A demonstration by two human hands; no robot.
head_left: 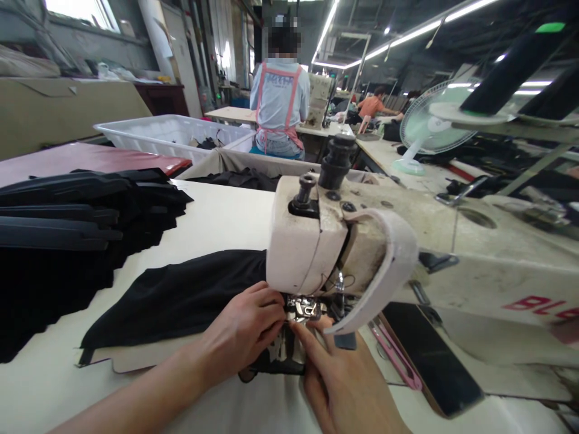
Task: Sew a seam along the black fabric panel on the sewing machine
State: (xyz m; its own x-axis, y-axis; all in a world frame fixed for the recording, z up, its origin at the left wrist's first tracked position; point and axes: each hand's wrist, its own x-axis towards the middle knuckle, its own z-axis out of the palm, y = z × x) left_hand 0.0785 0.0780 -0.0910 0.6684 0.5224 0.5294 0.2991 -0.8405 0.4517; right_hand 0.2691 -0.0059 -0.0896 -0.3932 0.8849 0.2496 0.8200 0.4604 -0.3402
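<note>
At six o'clock the right hand (344, 380) points a finger up to the presser foot (307, 309); whether it pinches anything cannot be told. Beside it, the left hand (244, 331) lies with fingers curled together, pressing the black fabric (181, 298) flat on the surface (217, 214) under the sewing machine (344, 241). At nine o'clock lies a stack of black pieces (67, 223). At twelve o'clock, far off, a person (280, 102) sits facing away.

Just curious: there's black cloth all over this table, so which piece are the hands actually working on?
The flat black piece under the sewing machine, pinched by both hands; the folded stack lies untouched.
</note>
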